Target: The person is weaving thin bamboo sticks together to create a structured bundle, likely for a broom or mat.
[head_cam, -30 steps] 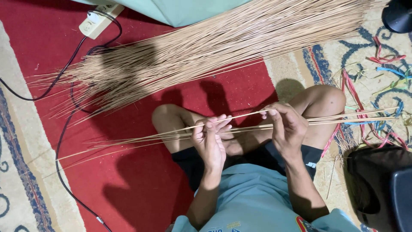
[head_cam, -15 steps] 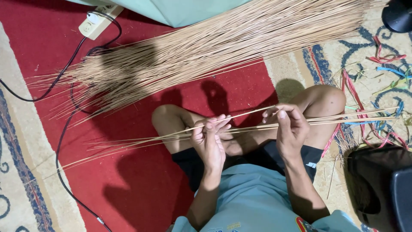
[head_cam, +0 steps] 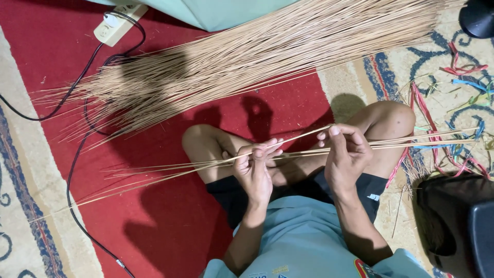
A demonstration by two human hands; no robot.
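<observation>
Left hand point(head_cam: 253, 172) and right hand point(head_cam: 346, 154) side by side, fingers point(head_cam: 329, 135) pinched.

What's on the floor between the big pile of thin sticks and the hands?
In the head view, bare red carpet and the person's bent knees.

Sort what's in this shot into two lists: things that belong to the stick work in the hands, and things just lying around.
In hand:
- left hand
- right hand
- thin sticks held across the lap by both hands
- big pile of sticks on the red carpet

Lying about:
- power strip
- black cable
- coloured strips on the patterned rug
- black container
</observation>
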